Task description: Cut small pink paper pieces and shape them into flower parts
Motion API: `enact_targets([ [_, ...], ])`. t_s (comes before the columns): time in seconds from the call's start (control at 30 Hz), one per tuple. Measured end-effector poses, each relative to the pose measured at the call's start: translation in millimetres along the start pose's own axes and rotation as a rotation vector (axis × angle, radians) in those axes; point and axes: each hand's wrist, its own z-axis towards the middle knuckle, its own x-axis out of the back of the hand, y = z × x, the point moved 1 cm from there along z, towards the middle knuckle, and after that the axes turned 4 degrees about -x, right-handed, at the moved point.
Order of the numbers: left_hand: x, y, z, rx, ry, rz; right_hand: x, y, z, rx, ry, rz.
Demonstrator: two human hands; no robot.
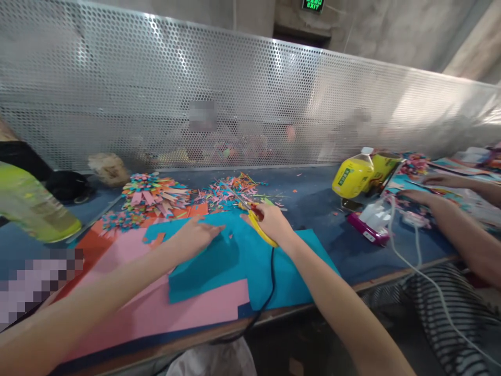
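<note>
A pink sheet (pixel 156 308) lies under our forearms, nearer us. Over it the blue sheet (pixel 235 261) spreads beneath both hands. Our left hand (pixel 195 237) rests flat on it, fingers open. Our right hand (pixel 274 222) is closed around the scissors (pixel 252 214), whose blades point away toward scraps (pixel 230 190).

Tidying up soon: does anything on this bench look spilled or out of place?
Yes: paper scraps lie strewn over the table beyond the scissors in the right hand. A yellow bottle leans tilted, not upright. A black cable crosses the teal paper.
</note>
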Motion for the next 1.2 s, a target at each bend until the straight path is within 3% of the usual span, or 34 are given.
enact_targets([
  [0.1, -5.1, 2, -5, -0.138, -0.129, 0.177, 2, -2, -1, -0.002, -0.002, -0.018],
  [0.3, 0.0, 7, -14, -0.075, -0.063, 0.157, 1, -3, -3, 0.013, -0.045, -0.030],
  [0.43, 6.9, 17, -12, 0.081, 0.043, -0.112, 1, -3, -3, 0.010, -0.034, -0.062],
  [0.63, 7.6, 31, -7, 0.387, 0.325, -0.699, 6, -8, -5, -0.018, -0.084, -0.084],
  [0.8, 1.4, 19, -15, 0.548, 0.367, -0.970, 9, -15, -9, 0.005, -0.081, -0.097],
  [0.9, 3.7, 14, -18, 0.604, 0.390, -1.115, 8, -18, -10, 0.015, -0.099, -0.102],
  [1.2, 16.6, 18, -18, 0.648, 0.679, -1.436, 7, -22, -12, 0.050, -0.097, -0.060],
])
